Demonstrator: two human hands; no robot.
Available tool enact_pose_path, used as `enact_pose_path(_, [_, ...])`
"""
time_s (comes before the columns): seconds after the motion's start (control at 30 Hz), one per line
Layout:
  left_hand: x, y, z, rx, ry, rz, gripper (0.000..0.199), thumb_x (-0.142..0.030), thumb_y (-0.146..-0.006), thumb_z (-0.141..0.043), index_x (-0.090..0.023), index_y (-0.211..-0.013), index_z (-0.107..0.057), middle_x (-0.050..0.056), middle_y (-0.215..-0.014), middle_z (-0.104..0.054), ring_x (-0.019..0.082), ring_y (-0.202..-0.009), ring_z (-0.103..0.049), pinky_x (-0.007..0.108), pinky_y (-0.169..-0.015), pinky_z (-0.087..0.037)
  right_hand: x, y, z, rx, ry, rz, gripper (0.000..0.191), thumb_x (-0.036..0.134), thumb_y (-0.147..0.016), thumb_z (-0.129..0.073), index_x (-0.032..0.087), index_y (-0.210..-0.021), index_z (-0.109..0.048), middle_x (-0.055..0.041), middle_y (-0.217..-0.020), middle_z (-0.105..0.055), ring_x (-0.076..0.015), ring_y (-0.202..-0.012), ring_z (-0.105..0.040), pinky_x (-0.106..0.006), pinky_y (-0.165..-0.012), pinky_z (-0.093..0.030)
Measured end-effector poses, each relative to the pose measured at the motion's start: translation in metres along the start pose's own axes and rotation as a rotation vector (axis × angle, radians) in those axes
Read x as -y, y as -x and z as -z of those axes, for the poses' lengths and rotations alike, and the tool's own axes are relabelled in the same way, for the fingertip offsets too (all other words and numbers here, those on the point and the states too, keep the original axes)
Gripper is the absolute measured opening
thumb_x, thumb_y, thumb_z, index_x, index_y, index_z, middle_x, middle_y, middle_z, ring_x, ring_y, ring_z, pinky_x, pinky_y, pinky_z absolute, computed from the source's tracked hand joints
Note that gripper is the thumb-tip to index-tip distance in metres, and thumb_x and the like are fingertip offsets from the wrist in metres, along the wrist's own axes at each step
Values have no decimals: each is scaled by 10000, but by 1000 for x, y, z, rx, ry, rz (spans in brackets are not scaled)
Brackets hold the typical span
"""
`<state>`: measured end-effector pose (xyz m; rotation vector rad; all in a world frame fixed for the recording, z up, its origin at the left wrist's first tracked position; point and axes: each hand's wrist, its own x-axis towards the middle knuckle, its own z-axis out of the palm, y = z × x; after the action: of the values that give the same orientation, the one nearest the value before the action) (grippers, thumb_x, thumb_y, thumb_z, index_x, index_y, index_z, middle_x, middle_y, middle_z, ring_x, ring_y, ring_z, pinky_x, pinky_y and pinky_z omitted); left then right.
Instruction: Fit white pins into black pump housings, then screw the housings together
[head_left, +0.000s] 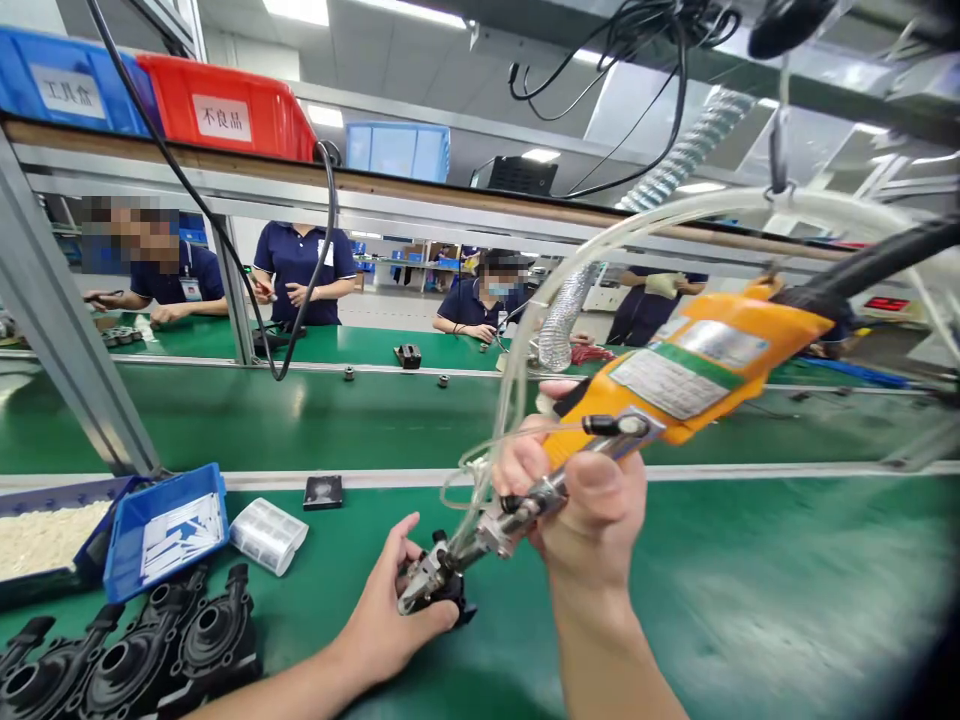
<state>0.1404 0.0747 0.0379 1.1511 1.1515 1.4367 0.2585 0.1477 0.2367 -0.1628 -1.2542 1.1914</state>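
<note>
My right hand (600, 505) is closed around an orange automatic-feed electric screwdriver (690, 365), which is tilted with its tip down to the left. Clear tubes run along its metal shaft to the metal nose (427, 580). That nose meets a small black plastic part (466, 612) on the green bench. Around the part, my left hand (390, 610) is closed, thumb on the near side and fingers on the far side. The nose and my fingers hide most of the part, so its exact kind does not show.
Several black pump housings (214, 625) lie at the lower left. Behind them are a blue tray (217, 500) of white strips, a bin (124, 490) of pale pieces, a clear plastic roll (270, 535) and a black square (322, 491). Co-workers sit and stand beyond the frame.
</note>
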Motion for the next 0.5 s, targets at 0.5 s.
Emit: enact_pose_path(0.5, [10,1,3,112,71,-25,704,-345,-866,-850,-232,-1469,-502,105,-1461,-593,325,-1340,-563,465,-1191,-413,-17,-7,13,2,164,35,640,627,-717,-919,282,-1154,-602,64,-682,-530,-102,-473,-437,-245,-452,-411])
